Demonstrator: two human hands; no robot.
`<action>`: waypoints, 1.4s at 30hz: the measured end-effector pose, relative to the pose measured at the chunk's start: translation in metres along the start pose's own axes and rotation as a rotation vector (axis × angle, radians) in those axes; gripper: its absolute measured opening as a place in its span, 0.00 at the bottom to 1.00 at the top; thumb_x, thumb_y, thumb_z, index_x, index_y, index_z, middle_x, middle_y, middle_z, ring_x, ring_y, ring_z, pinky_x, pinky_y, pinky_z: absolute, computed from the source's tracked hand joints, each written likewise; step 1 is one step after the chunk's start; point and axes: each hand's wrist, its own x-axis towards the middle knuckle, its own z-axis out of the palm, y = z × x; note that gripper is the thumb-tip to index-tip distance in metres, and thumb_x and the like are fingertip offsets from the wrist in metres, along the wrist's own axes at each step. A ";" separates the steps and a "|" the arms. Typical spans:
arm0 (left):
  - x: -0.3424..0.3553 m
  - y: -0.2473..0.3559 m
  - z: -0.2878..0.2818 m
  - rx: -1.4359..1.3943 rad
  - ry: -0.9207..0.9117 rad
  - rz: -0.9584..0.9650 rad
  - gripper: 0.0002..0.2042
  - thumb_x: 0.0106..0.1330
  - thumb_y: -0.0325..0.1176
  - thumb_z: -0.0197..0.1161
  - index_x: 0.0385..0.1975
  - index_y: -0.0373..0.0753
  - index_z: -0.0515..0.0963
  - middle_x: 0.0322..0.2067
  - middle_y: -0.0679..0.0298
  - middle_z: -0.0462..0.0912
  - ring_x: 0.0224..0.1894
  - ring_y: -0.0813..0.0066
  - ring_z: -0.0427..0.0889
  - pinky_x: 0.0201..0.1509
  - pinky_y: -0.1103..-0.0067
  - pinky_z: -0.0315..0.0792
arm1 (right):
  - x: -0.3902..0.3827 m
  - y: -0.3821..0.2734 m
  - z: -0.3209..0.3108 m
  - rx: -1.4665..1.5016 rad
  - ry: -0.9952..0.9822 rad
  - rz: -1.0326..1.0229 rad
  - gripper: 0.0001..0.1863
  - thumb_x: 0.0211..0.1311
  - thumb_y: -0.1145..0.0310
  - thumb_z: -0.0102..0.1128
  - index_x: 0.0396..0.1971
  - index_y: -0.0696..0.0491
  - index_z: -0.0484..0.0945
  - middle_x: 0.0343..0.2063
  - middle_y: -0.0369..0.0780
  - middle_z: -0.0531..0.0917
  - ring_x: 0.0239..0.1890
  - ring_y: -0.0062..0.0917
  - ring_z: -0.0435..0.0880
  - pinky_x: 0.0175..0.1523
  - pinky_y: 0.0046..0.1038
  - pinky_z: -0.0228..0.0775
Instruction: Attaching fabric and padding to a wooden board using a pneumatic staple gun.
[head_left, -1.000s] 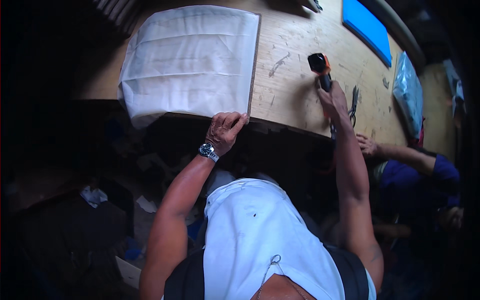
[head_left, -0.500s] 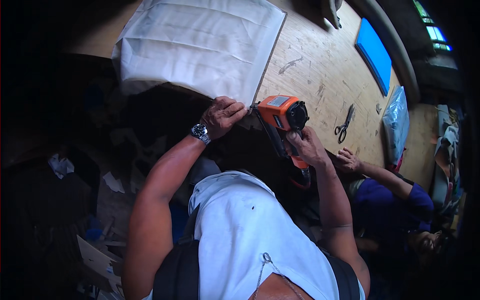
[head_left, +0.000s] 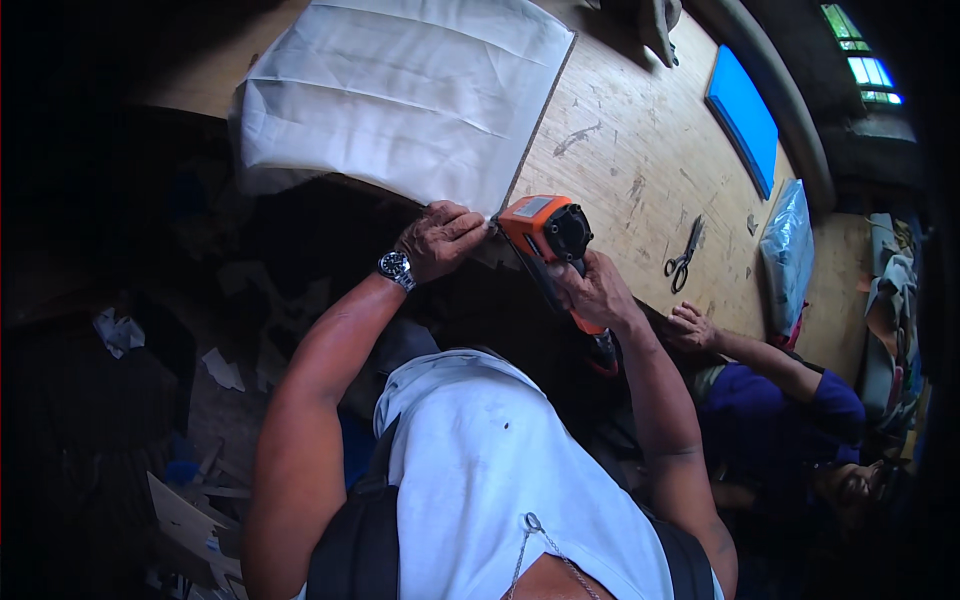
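An orange and black pneumatic staple gun [head_left: 545, 228] is gripped in my right hand [head_left: 592, 290], with its nose at the near corner of a white fabric sheet [head_left: 390, 100]. My left hand [head_left: 442, 240], wearing a wristwatch [head_left: 396, 266], pinches the fabric's near edge right beside that nose. The fabric lies over a flat board whose thin edge shows along the right side. What lies under my left fingertips is hidden.
Scissors [head_left: 684, 258] lie on the wooden table [head_left: 620, 150], with a blue slab [head_left: 742, 120] and a clear plastic-wrapped bundle [head_left: 788, 250] farther right. Another person's hand [head_left: 690, 326] rests at the table's near edge. Scraps [head_left: 222, 369] litter the dark floor at left.
The staple gun in my right hand has moved slightly left and tilted, its nose coming closer to my left fingertips. My left hand keeps its pinch on the fabric edge.
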 end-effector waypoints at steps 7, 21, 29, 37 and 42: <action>0.004 0.008 -0.006 -0.111 0.030 -0.049 0.12 0.52 0.27 0.69 0.36 0.41 0.77 0.44 0.63 0.81 0.47 0.65 0.79 0.52 0.70 0.73 | -0.016 -0.002 0.001 0.111 -0.016 0.030 0.22 0.66 0.50 0.59 0.33 0.57 0.76 0.18 0.34 0.75 0.21 0.19 0.77 0.29 0.25 0.70; 0.034 0.011 -0.051 -0.088 -0.238 -0.024 0.11 0.56 0.32 0.68 0.35 0.38 0.75 0.50 0.56 0.78 0.53 0.56 0.78 0.58 0.65 0.73 | -0.038 0.013 -0.013 0.266 0.205 -0.104 0.21 0.68 0.55 0.59 0.48 0.57 0.73 0.29 0.36 0.79 0.30 0.18 0.79 0.35 0.23 0.72; 0.044 0.003 -0.090 -0.032 -0.295 -0.117 0.14 0.60 0.40 0.69 0.36 0.36 0.77 0.46 0.52 0.81 0.50 0.53 0.80 0.54 0.66 0.75 | -0.026 0.080 -0.044 -0.428 0.714 -0.122 0.35 0.62 0.67 0.58 0.69 0.53 0.59 0.39 0.53 0.79 0.44 0.49 0.82 0.49 0.46 0.73; 0.045 -0.156 -0.169 0.375 -0.155 -0.469 0.19 0.62 0.43 0.65 0.46 0.36 0.75 0.57 0.48 0.74 0.61 0.49 0.70 0.65 0.60 0.64 | 0.006 0.079 -0.042 -0.516 0.767 0.114 0.40 0.57 0.66 0.64 0.71 0.49 0.58 0.46 0.48 0.79 0.47 0.46 0.81 0.51 0.44 0.74; 0.023 -0.227 -0.181 0.133 -0.278 -0.646 0.26 0.63 0.41 0.65 0.57 0.31 0.72 0.65 0.43 0.65 0.66 0.44 0.65 0.70 0.61 0.60 | 0.062 0.071 -0.027 -0.431 0.902 0.137 0.41 0.56 0.60 0.69 0.70 0.45 0.61 0.54 0.45 0.77 0.55 0.42 0.78 0.57 0.40 0.72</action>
